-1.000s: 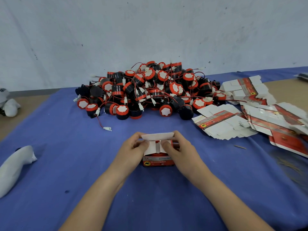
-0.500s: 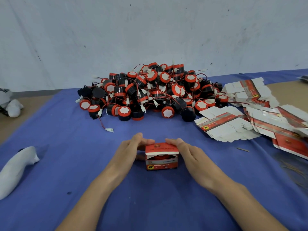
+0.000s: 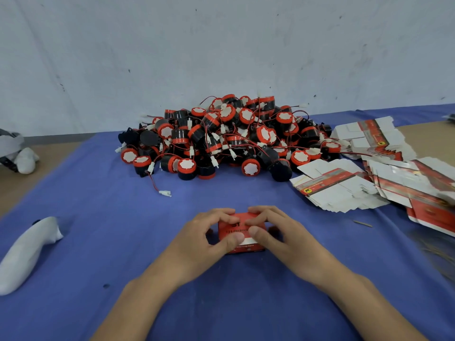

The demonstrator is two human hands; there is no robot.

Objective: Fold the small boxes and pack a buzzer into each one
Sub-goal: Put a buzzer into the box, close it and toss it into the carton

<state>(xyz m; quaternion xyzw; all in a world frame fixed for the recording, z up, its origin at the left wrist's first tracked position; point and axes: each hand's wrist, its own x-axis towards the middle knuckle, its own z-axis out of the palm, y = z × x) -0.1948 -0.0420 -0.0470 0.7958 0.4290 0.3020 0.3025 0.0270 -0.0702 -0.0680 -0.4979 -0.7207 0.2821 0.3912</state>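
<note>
while left hand (image 3: 199, 238) and right hand (image 3: 283, 235) curl their fingers (image 3: 221, 217) round the small box (image 3: 235, 230), its contents are hidden.

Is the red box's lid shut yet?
Nearly shut. The red box has its lid folded down under the left hand and right hand, but a white strip shows along the front, so the tuck looks unfinished.

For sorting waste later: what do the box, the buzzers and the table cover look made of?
Box: thin printed card, likely; sharp folds, red print. Buzzers: hard plastic, seemingly; black bodies, red rims, slight sheen. Cover: matte blue cloth, probably; dull, no glare.
</note>
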